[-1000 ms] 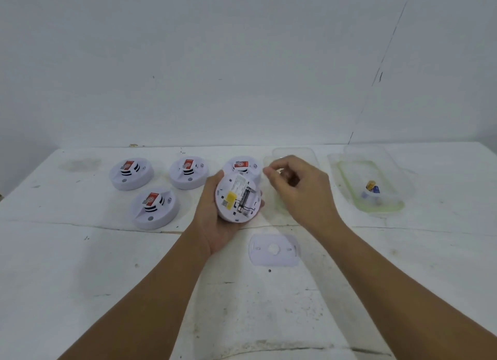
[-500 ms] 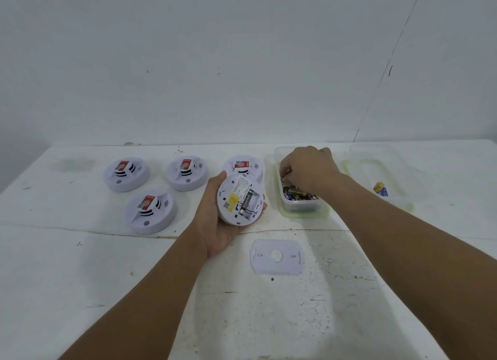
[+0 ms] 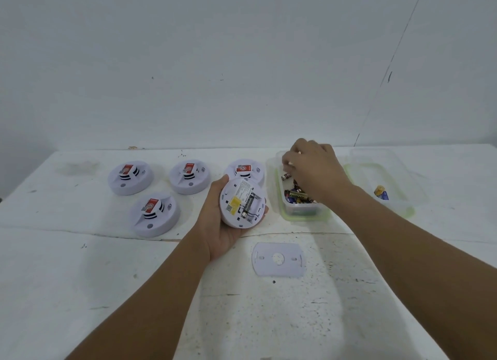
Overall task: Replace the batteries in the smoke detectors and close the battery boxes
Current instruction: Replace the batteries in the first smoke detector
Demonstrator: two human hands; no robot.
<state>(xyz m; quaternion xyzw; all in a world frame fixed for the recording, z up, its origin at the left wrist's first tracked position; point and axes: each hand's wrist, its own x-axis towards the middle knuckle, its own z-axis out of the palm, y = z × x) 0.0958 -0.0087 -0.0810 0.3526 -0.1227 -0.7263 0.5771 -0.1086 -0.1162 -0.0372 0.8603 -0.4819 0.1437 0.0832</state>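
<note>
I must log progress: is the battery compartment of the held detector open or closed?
Open. The held detector shows one battery; its cover plate lies on the table.

The left hand [image 3: 223, 225] holds an opened smoke detector [image 3: 242, 202]; the right hand [image 3: 314, 171] reaches into the battery box [image 3: 301, 214].

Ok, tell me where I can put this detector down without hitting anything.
Bare table lies near you, left of the cover plate and in front of the nearest detector. It is crowded farther back: three more detectors, the battery box under the right hand, and the lid.
</note>
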